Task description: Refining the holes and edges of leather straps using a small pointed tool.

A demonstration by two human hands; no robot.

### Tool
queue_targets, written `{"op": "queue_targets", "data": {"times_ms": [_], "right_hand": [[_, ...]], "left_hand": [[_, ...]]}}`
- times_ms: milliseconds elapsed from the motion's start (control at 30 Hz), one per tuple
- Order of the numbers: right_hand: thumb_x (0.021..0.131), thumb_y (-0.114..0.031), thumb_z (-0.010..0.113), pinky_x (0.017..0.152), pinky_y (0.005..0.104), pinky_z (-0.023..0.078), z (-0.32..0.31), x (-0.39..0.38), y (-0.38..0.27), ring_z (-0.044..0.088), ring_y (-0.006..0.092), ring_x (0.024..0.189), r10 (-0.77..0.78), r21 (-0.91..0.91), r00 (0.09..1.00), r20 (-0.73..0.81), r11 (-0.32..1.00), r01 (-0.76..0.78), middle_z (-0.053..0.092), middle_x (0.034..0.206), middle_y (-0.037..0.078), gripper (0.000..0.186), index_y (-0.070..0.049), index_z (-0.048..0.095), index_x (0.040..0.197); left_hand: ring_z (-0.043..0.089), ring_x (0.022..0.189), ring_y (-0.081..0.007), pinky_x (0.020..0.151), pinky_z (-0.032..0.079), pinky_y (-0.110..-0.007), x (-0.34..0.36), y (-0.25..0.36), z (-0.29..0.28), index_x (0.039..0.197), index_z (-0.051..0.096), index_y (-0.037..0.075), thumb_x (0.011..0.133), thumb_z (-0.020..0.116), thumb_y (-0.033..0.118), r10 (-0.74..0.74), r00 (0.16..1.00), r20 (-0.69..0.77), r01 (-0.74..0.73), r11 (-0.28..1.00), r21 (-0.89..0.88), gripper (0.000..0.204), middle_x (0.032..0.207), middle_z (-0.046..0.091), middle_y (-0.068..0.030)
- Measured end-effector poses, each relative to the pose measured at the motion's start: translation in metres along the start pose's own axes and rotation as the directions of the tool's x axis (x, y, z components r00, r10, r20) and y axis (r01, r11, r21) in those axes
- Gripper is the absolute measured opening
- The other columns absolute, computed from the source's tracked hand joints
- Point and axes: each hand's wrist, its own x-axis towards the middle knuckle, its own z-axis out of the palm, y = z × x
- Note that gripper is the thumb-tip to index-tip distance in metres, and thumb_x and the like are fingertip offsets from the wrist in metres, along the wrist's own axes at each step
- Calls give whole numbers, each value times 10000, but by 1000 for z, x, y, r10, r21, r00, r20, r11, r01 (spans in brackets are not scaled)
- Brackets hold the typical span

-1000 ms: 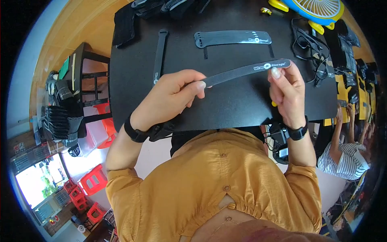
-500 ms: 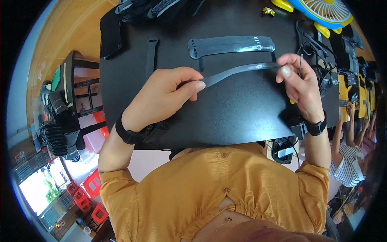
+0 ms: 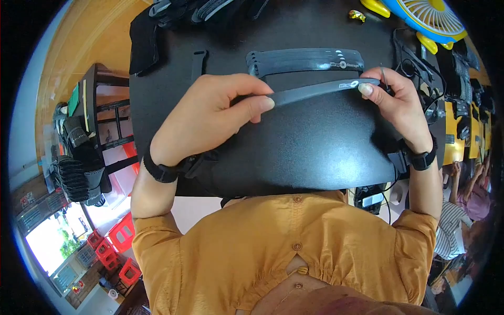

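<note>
A dark grey strap with pale printing stretches between my two hands, just above the table. My left hand pinches its left end between thumb and fingers. At the strap's right end, my right hand has thumb and fingers closed on it. A thin metal tip pokes up by the right fingers; the rest of that tool is hidden in the hand. Beyond the held strap lies a neat stack of similar straps. A single dark strap lies farther left, partly covered by my left hand.
Bundles of black straps lie at the table's far left. At the far right stand a blue and yellow fan, a small gold wrapper and tangled black cables. The black table ends close to my body. Other people sit at right.
The strap's right end has slid deeper between my right fingers and its printing now faces up. My right hand has shifted slightly right, and the left hand slightly right too.
</note>
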Motion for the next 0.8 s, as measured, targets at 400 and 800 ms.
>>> {"op": "queue_targets", "data": {"times_ms": [400,800], "right_hand": [[941,-297,670,470,175,301,-2,11,8,434,5,547,221,-45,959,-175,972,-232,574,703,-66,206,-91,679,931],[926,-279,693,400,186,299,-4,20,16,425,22,450,271,-69,933,-237,953,-294,540,628,-48,225,-56,667,941]], "left_hand": [[544,558,-22,459,415,-163,22,-21,-6,997,676,54,952,641,275,-379,919,-108,384,923,29,228,748,652,13],[561,534,-42,461,445,-184,37,-41,-1,952,682,30,917,689,296,-418,896,-151,416,908,-44,268,717,639,4]]}}
